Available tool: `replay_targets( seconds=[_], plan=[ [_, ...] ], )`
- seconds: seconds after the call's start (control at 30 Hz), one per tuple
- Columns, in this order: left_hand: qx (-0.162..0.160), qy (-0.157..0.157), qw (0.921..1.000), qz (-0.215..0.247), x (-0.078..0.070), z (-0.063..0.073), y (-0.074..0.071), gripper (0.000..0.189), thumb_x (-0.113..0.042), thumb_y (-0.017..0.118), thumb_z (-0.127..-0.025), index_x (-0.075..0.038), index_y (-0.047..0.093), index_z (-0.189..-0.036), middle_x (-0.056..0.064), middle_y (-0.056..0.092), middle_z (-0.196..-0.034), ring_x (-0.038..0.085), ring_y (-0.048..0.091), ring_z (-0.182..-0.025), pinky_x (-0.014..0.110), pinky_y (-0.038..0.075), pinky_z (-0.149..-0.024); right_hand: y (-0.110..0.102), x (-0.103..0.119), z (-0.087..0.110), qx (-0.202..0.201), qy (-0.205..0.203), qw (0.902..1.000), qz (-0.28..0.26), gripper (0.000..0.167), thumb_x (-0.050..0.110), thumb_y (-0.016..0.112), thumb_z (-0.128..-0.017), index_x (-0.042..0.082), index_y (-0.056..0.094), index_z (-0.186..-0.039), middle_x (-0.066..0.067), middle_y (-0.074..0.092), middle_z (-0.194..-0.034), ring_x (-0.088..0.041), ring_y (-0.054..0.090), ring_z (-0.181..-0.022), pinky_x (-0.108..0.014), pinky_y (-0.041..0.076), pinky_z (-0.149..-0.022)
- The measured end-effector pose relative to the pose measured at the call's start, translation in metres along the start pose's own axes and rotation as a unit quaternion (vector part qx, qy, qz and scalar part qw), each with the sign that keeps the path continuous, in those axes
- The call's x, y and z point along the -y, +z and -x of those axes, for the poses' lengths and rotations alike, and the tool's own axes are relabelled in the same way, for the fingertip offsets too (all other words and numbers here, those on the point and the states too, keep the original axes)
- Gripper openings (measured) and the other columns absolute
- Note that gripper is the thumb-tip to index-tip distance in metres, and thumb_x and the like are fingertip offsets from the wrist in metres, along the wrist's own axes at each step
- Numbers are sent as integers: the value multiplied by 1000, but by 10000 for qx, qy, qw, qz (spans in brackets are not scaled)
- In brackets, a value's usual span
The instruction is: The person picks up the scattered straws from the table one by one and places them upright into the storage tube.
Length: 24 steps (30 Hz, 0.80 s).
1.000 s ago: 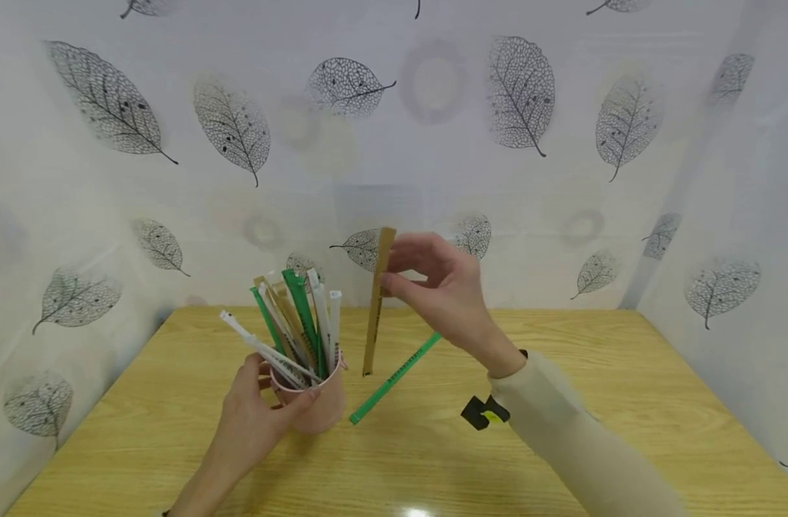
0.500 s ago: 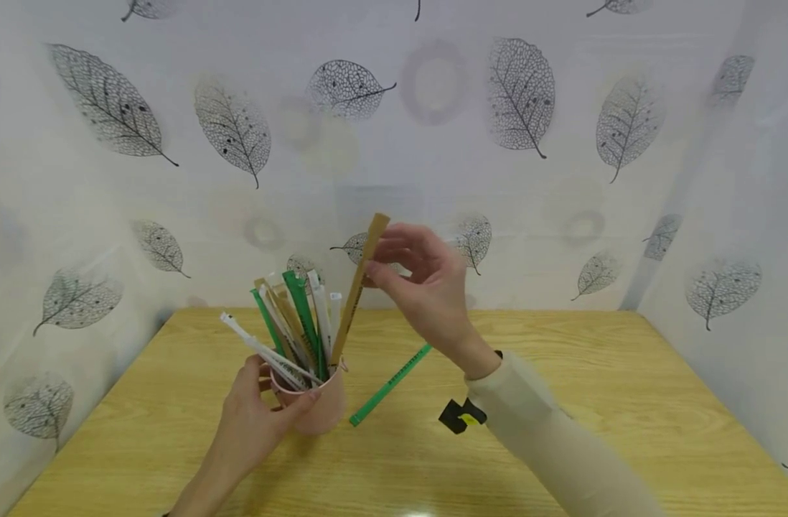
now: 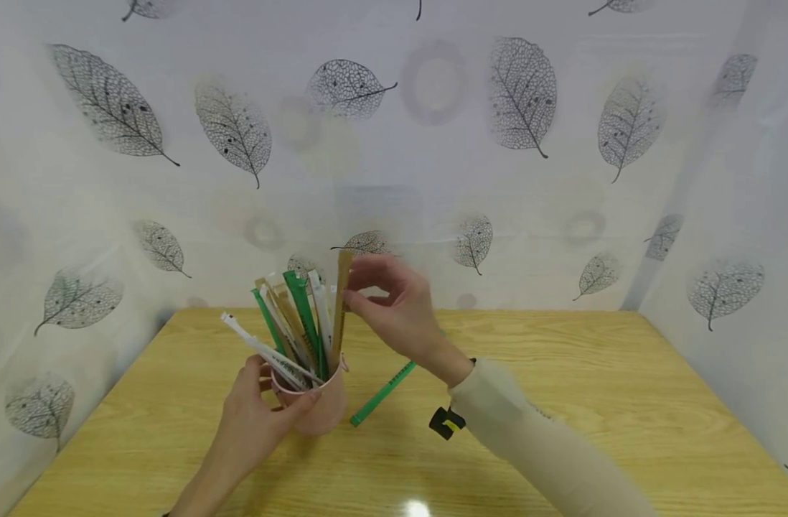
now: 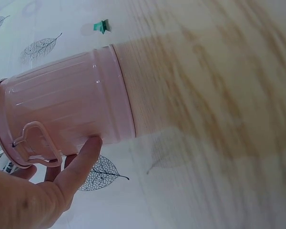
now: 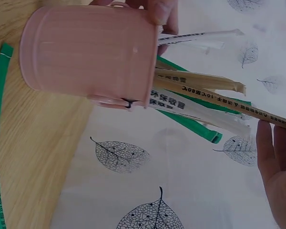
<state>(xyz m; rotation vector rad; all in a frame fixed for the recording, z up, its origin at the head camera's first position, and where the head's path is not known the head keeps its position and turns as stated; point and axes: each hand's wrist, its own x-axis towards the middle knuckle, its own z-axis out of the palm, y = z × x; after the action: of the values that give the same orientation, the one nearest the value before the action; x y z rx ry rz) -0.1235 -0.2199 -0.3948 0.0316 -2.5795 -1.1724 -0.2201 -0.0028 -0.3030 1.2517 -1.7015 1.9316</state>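
Observation:
A small pink bucket (image 3: 327, 408) with side handles holds several paper-wrapped straws in white, brown and green (image 3: 298, 291). My left hand (image 3: 250, 411) grips the bucket at its left side, thumb at the front near the rim. In the left wrist view, fingers lie along the bucket wall (image 4: 62, 98). My right hand (image 3: 394, 303) pinches a brown wrapped straw (image 3: 341, 312) near its upper end. That straw stands nearly upright, its lower end inside the bucket's right side, as the right wrist view also shows for the brown straw (image 5: 229, 104).
A green wrapped straw (image 3: 382, 393) lies slantwise on the wooden table (image 3: 562, 402), right of the bucket and partly behind my right forearm. A white curtain with leaf prints (image 3: 433, 165) hangs behind the table and along its sides.
My right hand has moved left and then down, bringing the brown straw from beside the bucket into it. My left hand and the bucket stay in place.

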Motion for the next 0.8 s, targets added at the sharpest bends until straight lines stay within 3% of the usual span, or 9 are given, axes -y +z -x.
replay_targets(
  seconds=[0.3, 0.53, 0.8],
  plan=[
    [-18, 11, 10000, -29, -1, 0, 0, 76, -46, 82, -84, -6, 45, -137, 14, 58, -128, 34, 62, -114, 51, 54, -92, 11, -15, 18, 393, 199, 9981, 438, 28, -11, 69, -89, -5, 63, -116, -26, 69, -103, -30, 72, -90, -36, 64, -74],
    [-111, 172, 9998, 15, 0, 1, 1, 72, -43, 84, -84, -7, 47, -134, 13, 60, -126, 33, 63, -113, 49, 55, -90, 14, -27, 28, 554, 268, 9958, 685, 27, -8, 69, -91, -2, 63, -116, -23, 71, -104, -30, 74, -90, -32, 64, -73],
    [-467, 815, 9954, -188, 4, 0, 4, 68, -31, 88, -81, -2, 50, -129, 6, 63, -105, 13, 60, -90, 25, 52, -69, 14, -37, 36, 728, 464, 9925, 869, 29, -9, 70, -90, -1, 62, -117, -21, 71, -105, -29, 73, -92, -33, 64, -73]
  ],
)
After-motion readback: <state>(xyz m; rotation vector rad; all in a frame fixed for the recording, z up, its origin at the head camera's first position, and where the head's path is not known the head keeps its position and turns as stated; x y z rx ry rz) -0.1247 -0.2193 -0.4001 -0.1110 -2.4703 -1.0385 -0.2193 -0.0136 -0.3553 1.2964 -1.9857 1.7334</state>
